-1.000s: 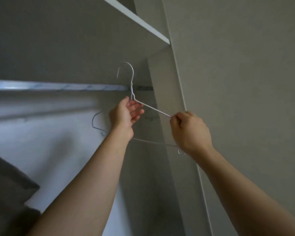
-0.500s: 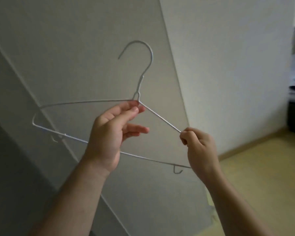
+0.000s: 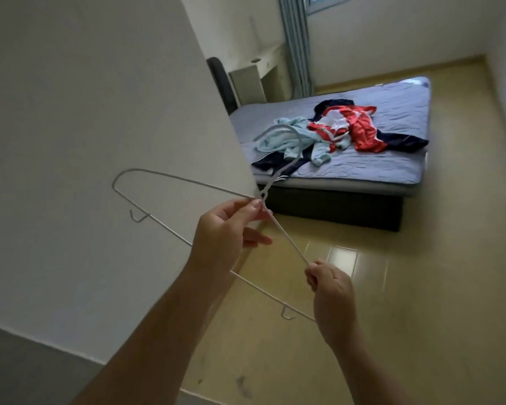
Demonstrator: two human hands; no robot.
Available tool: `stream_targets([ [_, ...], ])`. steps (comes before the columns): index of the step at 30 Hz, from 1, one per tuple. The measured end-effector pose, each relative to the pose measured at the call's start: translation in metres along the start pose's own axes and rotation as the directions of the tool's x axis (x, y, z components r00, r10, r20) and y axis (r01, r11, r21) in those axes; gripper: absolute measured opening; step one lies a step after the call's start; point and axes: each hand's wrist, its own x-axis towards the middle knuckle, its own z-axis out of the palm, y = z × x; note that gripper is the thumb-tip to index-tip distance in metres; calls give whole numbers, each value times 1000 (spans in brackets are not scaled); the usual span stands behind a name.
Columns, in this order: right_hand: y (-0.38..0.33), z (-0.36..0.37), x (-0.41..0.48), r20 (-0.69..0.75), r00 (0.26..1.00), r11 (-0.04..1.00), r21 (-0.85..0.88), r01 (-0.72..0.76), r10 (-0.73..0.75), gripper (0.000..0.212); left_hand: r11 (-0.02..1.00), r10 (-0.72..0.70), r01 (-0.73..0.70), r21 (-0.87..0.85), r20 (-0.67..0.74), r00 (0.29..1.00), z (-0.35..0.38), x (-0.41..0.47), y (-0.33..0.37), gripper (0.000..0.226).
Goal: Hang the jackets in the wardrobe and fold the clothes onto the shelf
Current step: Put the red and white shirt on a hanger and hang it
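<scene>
Right now the biggest thing in frame is the white wall panel (image 3: 85,127), filling the left half. Next is the bed (image 3: 392,159) in the upper right, its blue-grey mattress on a dark base, sitting on the yellowish tiled floor (image 3: 421,287). On the mattress, centre right of the frame, there's a loose pile of clothes (image 3: 342,127): light blue piece at the left, red and white in the middle, dark navy underneath and spreading out to both sides. A grey-blue curtain (image 3: 294,39) hangs at top centre.

You're holding a white wire hanger (image 3: 170,226) mid-frame, tilted, hook pointing up toward the bed. Your left hand (image 3: 225,232) pinches it just under the twisted neck, thumb and forefinger on the wire, other fingers loosely out. Your right hand (image 3: 333,290), lower right of centre, has its fingers curled round the right shoulder end.
</scene>
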Motion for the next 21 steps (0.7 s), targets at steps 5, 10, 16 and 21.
stream_targets([
  [5,-65,-27,40,-191,981,991,-119,-56,32,28,990,-125,137,-45,210,970,45,55,58,17],
  [10,-128,-36,70,-298,954,962,-245,-118,41,28,971,-192,223,-88,271,943,66,95,107,13],
  [16,-189,-42,114,-367,929,892,-406,-198,40,37,988,-134,152,-36,298,945,70,145,153,20],
  [21,-205,-39,181,-394,919,860,-465,-212,14,31,999,-33,39,-13,297,954,68,222,157,14],
])
